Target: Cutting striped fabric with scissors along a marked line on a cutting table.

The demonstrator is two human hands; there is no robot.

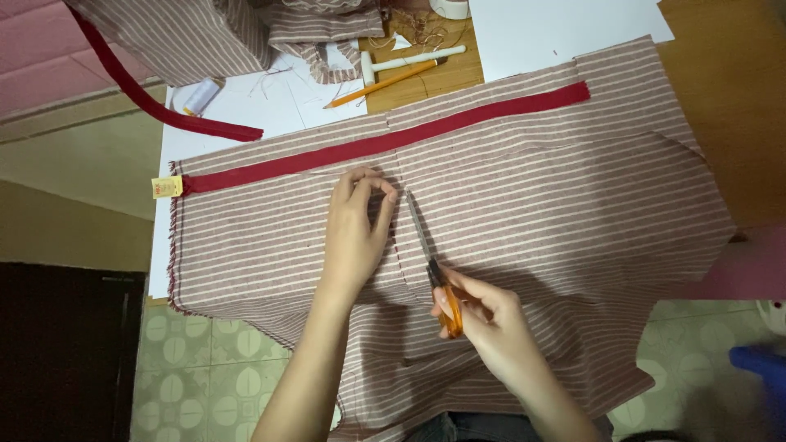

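The right hand [491,323] grips orange-handled scissors [434,270], blades along a seam of the pink striped fabric [557,196] spread on the bench. The left hand [356,233] pinches the cloth beside the blade tips. The step appears to be snipping at the seam, calling for taut cloth and small, careful cuts.

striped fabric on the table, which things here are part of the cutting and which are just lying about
In use:
striped fabric
orange-handled scissors, held in the right hand
left hand, pinching the fabric by the blades
red zipper tape on the fabric

Lying about:
pencil
white hammer-like tool
thread spool
white paper
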